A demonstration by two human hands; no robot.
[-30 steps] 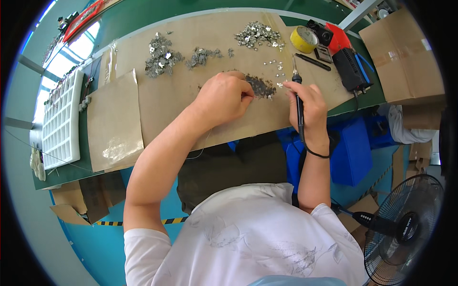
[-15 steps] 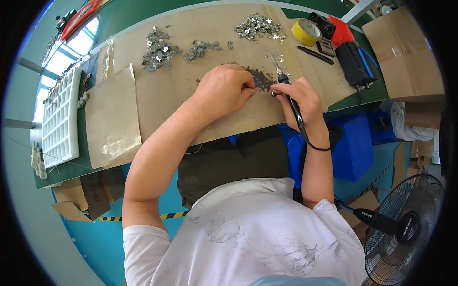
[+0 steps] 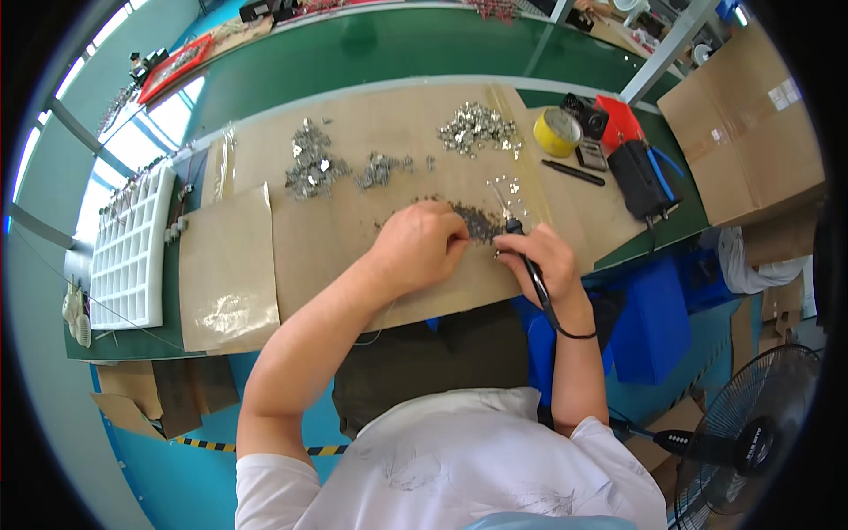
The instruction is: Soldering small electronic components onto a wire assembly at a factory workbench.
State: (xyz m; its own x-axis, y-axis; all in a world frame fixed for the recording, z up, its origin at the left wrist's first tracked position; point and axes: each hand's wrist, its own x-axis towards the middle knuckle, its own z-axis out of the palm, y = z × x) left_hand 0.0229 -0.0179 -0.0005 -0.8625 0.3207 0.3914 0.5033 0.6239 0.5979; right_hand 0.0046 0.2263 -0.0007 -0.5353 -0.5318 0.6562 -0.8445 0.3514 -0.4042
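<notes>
My left hand is closed in a pinch over the cardboard sheet, beside a pile of tiny dark parts. What its fingertips hold is hidden or too small to name. Right of that pile, my right hand grips a black-handled soldering iron, its metal tip pointing away from me. A tiny shiny piece shows at that hand's fingertips; its kind is unclear. Farther back lie a pile of silvery metal pieces, a larger grey metal heap and a smaller grey heap.
A roll of yellow tape, a black pen-like tool and a black box-shaped device stand at the right. A white compartment tray lies far left. A cardboard box and a fan are on my right.
The view has tilted up, so the table and both hands appear lower and more of the green surface behind shows. Both hands keep nearly the same pose, the iron still in the right.
</notes>
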